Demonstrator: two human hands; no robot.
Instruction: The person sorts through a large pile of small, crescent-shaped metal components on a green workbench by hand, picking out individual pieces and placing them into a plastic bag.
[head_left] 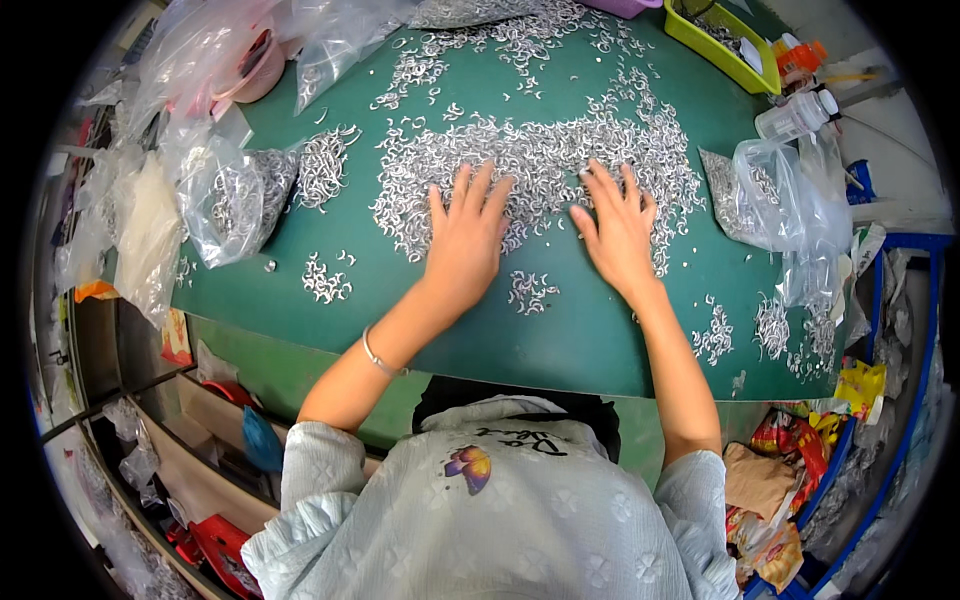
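A wide heap of small, curved, silvery metal pieces (550, 145) covers the middle of a green tabletop (400, 345). My left hand (468, 230) lies palm down on the heap's near left part, its fingers spread and touching the pieces. On the right part rests my right hand (618, 230), also palm down, with fingers apart. Neither hand grips anything that I can see; what lies under the palms is hidden. Between my forearms sits a small separate pile of the same pieces (531, 292). Another little pile (327, 279) lies left of my left forearm.
Plastic bags of metal pieces stand left (245, 200) and right (760, 195). A pink bowl (262, 72) is at the far left, a yellow-green basket (722, 45) and a white bottle (797, 115) at the far right. Snack packets (785, 455) sit below the table's right edge.
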